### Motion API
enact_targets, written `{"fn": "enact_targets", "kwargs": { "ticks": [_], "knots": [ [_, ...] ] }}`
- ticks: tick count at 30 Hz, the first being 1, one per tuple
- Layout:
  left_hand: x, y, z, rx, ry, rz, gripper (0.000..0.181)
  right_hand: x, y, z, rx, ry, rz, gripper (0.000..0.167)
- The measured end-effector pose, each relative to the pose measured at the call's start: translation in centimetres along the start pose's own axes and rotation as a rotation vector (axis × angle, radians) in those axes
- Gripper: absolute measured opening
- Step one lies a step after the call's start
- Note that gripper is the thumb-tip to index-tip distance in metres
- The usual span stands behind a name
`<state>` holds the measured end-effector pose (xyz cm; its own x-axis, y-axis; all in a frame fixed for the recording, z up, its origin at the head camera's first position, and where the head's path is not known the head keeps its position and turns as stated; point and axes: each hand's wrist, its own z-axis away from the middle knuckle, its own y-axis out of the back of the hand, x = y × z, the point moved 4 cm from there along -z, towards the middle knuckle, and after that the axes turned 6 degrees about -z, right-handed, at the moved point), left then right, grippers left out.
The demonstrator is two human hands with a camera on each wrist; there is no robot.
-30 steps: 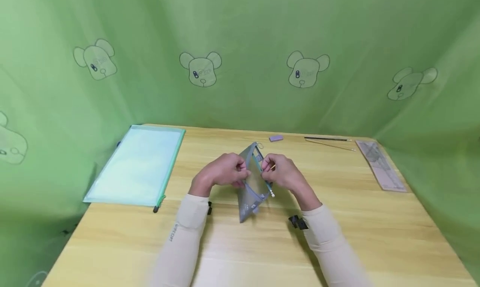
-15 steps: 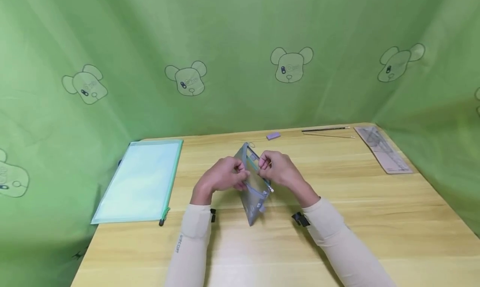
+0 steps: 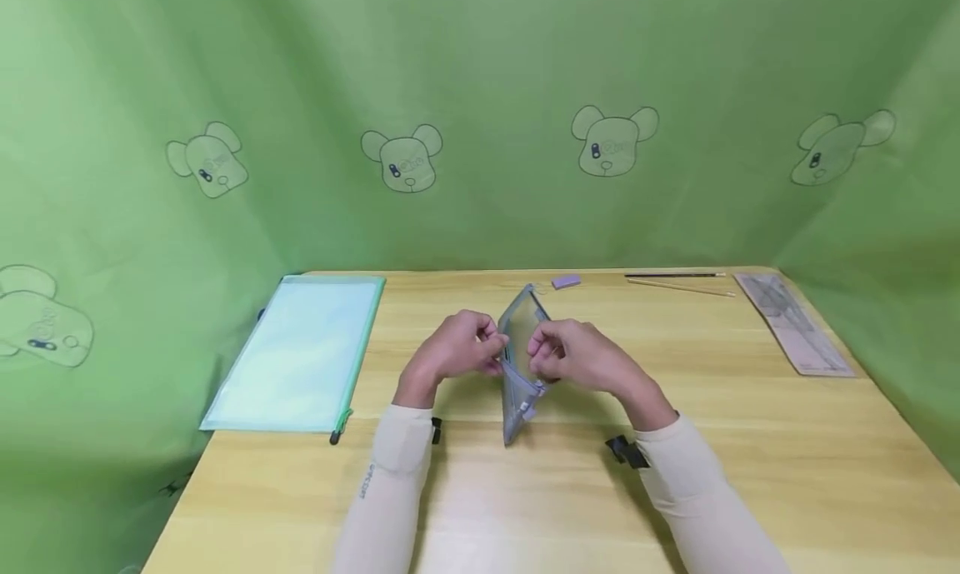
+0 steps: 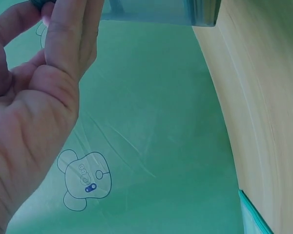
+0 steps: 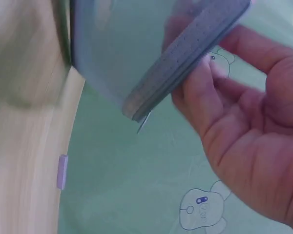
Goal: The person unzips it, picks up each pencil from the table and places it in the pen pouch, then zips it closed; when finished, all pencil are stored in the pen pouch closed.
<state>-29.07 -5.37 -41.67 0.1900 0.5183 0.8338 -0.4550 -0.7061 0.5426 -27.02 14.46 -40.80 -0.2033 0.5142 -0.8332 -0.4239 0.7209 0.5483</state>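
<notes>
A grey see-through zip pouch [image 3: 517, 403] stands on edge in the middle of the table, its zipped mouth spread apart. On its near left side, my left hand [image 3: 467, 345] pinches the rim in the head view. My right hand [image 3: 577, 353] is at the right rim with bent fingers over the mouth. In the right wrist view, its fingertips pass behind the speckled zipper band [image 5: 185, 58] and show dimly through the wall. Whether they hold anything is hidden. Only a corner of the pouch [image 4: 156, 12] shows beyond my left hand [image 4: 34, 97] in the left wrist view.
A pale blue zip folder [image 3: 296, 353] with a green edge lies at the left. A purple eraser [image 3: 566, 282] sits at the back. Two thin pencils [image 3: 678, 286] lie back right, beside a clear pack of drawing rulers [image 3: 795, 324]. A green curtain [image 3: 502, 207] surrounds the table.
The white-tipped pencil that stuck out at the pouch's near right edge no longer shows. My right fingers have moved lower at the mouth. The left hand keeps its hold; the head view has shifted.
</notes>
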Motion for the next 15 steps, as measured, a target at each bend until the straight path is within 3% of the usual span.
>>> {"fn": "enact_targets", "kwargs": {
  "ticks": [3,7,11,15],
  "knots": [
    [0.0,0.1,-0.5,-0.012,-0.001,-0.030,0.020,0.0,0.8,0.0,0.015,0.055,-0.028,0.008],
    [-0.4,0.2,-0.5,-0.024,0.032,-0.061,0.022,0.7,2.4,-0.2,0.121,0.091,-0.047,0.008],
    [-0.6,0.3,-0.2,-0.036,0.041,-0.070,0.023,2.9,5.0,0.0,0.199,0.064,-0.038,0.014],
    [-0.7,0.5,0.1,-0.021,0.015,-0.134,0.025,5.3,7.8,0.5,0.245,0.006,0.025,0.019]
  ]
}}
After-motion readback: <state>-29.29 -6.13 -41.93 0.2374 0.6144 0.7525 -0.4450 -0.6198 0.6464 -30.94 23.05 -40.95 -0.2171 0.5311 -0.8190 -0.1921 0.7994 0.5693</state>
